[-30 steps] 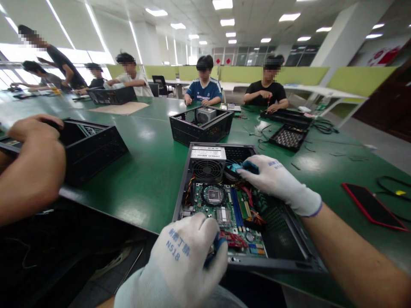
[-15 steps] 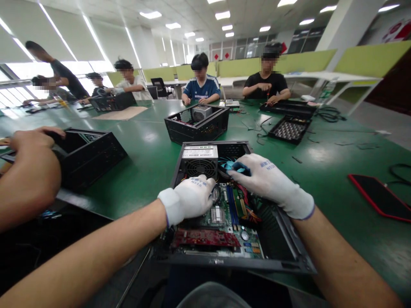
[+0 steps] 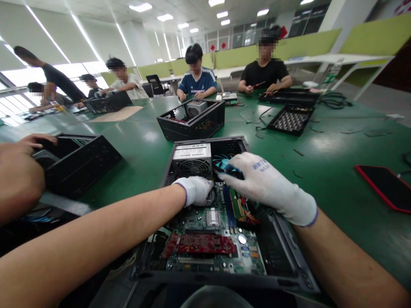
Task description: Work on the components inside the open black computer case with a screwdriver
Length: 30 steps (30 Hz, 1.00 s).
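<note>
An open black computer case lies on its side in front of me, with a green motherboard inside. My right hand, in a white glove, is curled round the edge of a fan with light-blue blades. My left hand, also gloved, reaches down at the motherboard's far edge beside the power supply; its fingers are bent together and their tips are hidden. Closer to me are a red expansion card, a silver heatsink, blue memory slots and coloured power cables.
Another open case stands just beyond mine. To the left, a co-worker's arm reaches over a further case. A black tray, loose cables and a red-edged black panel lie rightward. Several people sit across the green table.
My left hand has moved farther in towards the power supply and its fingers have dipped lower. My right hand stays at the fan. The whole view has shifted slightly.
</note>
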Motion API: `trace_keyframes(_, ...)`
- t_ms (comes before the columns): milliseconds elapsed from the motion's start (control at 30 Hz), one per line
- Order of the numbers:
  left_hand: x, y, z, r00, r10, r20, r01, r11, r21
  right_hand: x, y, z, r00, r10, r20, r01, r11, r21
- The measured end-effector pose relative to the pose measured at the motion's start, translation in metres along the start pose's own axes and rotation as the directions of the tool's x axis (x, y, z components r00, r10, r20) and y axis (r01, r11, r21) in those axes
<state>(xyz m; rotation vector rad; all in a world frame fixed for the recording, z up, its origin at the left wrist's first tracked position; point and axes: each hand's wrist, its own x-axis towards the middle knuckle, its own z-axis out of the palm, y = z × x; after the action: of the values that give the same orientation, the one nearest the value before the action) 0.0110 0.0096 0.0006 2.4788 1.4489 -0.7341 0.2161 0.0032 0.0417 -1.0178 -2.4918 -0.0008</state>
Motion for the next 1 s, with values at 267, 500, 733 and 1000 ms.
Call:
trace_keyframes(267,0.0004,-0.0024,-0.0045,0.998,-0.014,-0.058,0.015,1.0,0.016,-0.0003,0.0007,0.001,1.0,-0.011,0.009,0.012,0.999,-0.034)
trace_keyframes(500,0.0013,-0.0029,-0.0059,0.998,-0.069,-0.014,0.069,0.997,0.032,-0.0017,0.0026,0.0039,0.999,-0.028,-0.016,0.027,0.999,-0.043)
trace_keyframes(733,-0.0001,0.001,-0.0071,0.999,-0.02,-0.032,0.021,0.999,0.036,-0.0009,-0.001,0.0011,1.0,-0.012,0.017,0.012,0.999,-0.034)
trace_keyframes(1000,0.0012,-0.0004,-0.0035,0.998,0.004,-0.058,-0.002,1.0,0.027,-0.0013,-0.0005,0.0011,1.0,-0.014,0.02,0.015,0.999,-0.046)
